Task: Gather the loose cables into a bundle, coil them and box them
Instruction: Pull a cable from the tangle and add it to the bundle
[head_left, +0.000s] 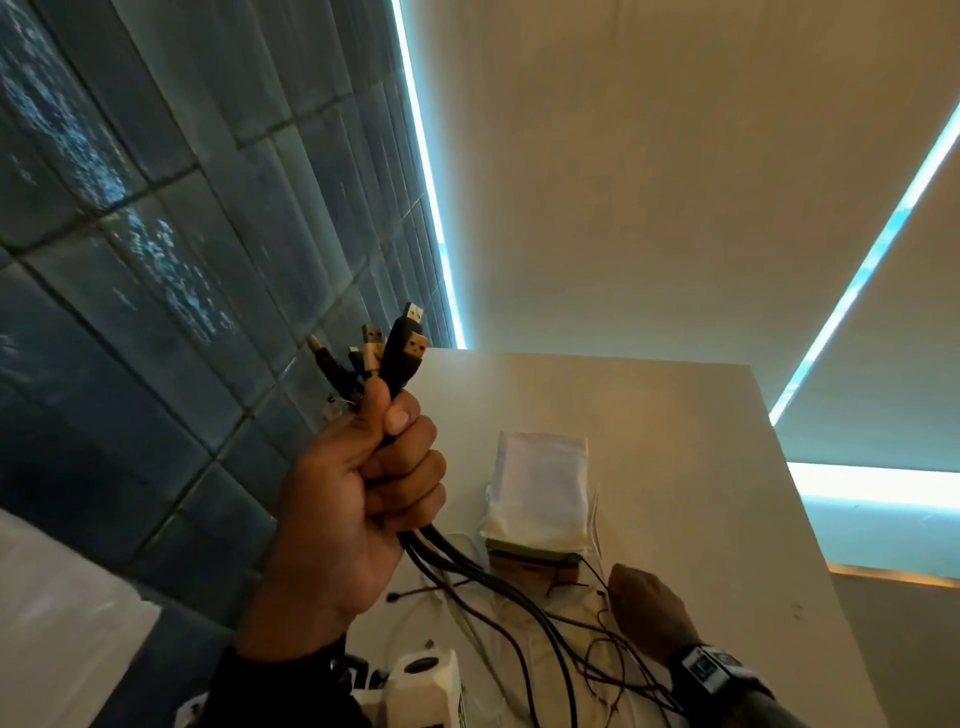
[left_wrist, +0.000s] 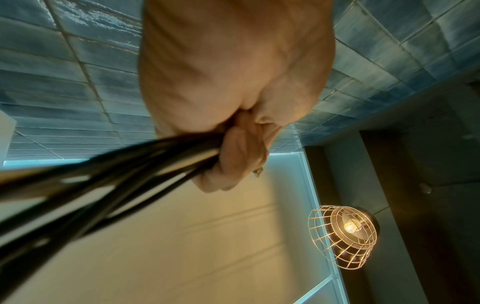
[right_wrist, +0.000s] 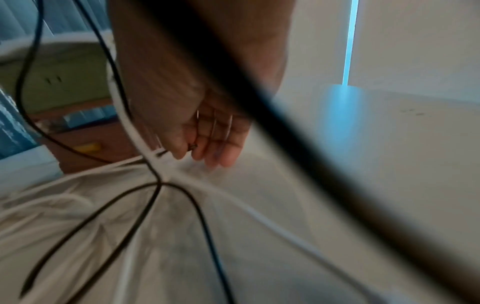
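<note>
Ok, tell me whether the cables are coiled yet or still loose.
Still loose. The left hand grips the cables just below their plugs, and the rest trails uncoiled across the table past the right hand.

Cables (left_wrist: 109, 174) blurred in the left wrist view, their far ends cut off at the edge, fat dark cable (right_wrist: 259, 107) a blur across the right hand (right_wrist: 207, 133), box (head_left: 535, 564) half hidden under white cloth (head_left: 540, 488)
</note>
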